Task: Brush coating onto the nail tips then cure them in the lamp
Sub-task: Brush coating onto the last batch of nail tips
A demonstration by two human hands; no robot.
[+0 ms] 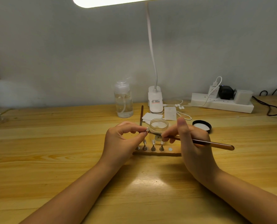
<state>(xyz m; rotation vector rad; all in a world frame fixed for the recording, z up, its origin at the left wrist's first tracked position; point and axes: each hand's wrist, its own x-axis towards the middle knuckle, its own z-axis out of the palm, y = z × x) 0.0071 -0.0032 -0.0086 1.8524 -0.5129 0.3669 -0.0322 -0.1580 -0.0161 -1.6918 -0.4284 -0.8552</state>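
Over the middle of the wooden worktop (pixel 53 159), the left hand (pixel 121 139) pinches a small clear nail tip (pixel 146 129) between thumb and forefinger, its other fingers curled loosely into the palm. The right hand (pixel 191 139) grips a brown-handled brush (pixel 212 144) like a pen, thumb raised, with the handle running out to the right and the dark bristle end reaching left to meet the held nail tip. Just below the two hands lies a wooden holder strip (pixel 157 153), carrying small metal stands (pixel 153 148) with further clear tips (pixel 153 141) upright on them; one round pad (pixel 170 149) at its right end is bare, and the strip's left end is hidden by the left hand. Directly behind the hands stands an open glass jar (pixel 158 126), and its black lid (pixel 201 125) lies upturned to the right, apart from it. White wipes (pixel 151 118) lie just behind the jar, with a second brush (pixel 141 115) beside them. Toward the back edge stand a clear pump bottle (pixel 123 101) and the white base of a desk lamp (pixel 155 100), whose neck rises to the lit head at the top. A white power strip (pixel 222 103) with plugs sits along the back edge toward the right corner.
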